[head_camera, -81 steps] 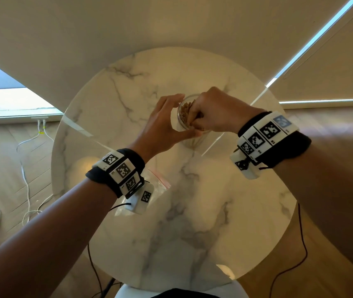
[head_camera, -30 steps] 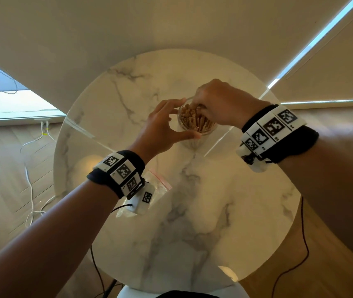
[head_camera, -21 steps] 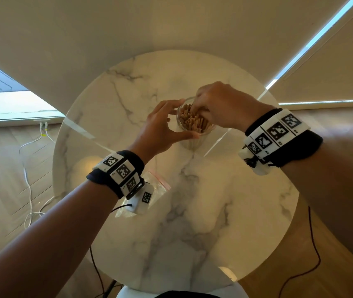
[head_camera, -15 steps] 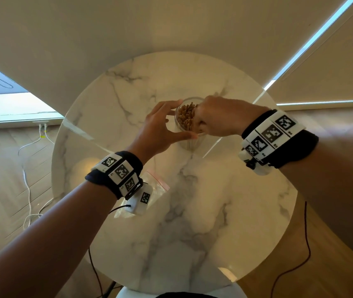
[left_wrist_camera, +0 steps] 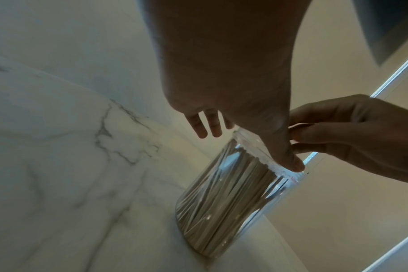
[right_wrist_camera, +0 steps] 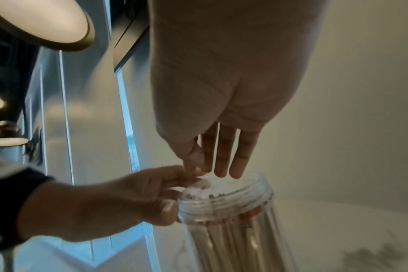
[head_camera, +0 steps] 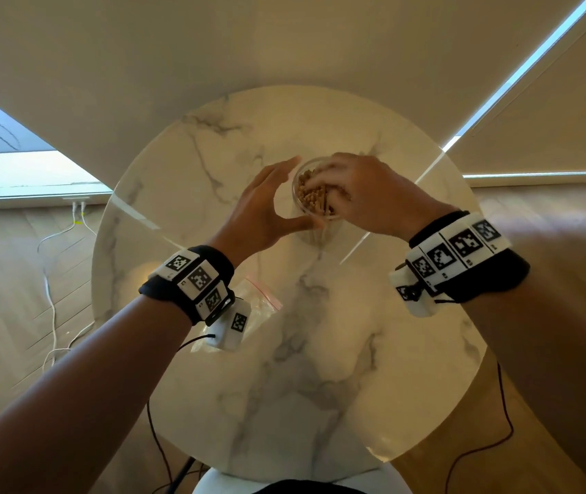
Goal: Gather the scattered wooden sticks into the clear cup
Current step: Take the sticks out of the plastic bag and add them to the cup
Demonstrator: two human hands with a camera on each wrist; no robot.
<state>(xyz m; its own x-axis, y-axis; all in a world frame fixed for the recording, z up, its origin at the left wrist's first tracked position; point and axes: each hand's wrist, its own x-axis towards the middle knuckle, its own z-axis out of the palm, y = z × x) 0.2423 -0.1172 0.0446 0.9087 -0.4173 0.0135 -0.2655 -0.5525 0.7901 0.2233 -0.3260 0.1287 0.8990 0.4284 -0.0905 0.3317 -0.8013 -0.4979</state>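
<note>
The clear cup stands upright at the far middle of the round marble table, packed with upright wooden sticks. My left hand holds its threaded rim from the left between thumb and index finger; the other fingers stick out straight, clear of the cup. My right hand hovers over the mouth from the right, its straight fingers pointing down onto the stick tops, with nothing held. No loose sticks show on the table.
A crumpled clear zip bag with a red seal lies on the table under my left wrist. Closed blinds stand right behind the table's far edge. Cables trail on the wooden floor at left.
My right hand has uncurled, and its fingers now point straight down onto the stick tops. My left hand's outer fingers have straightened while thumb and index stay on the rim.
</note>
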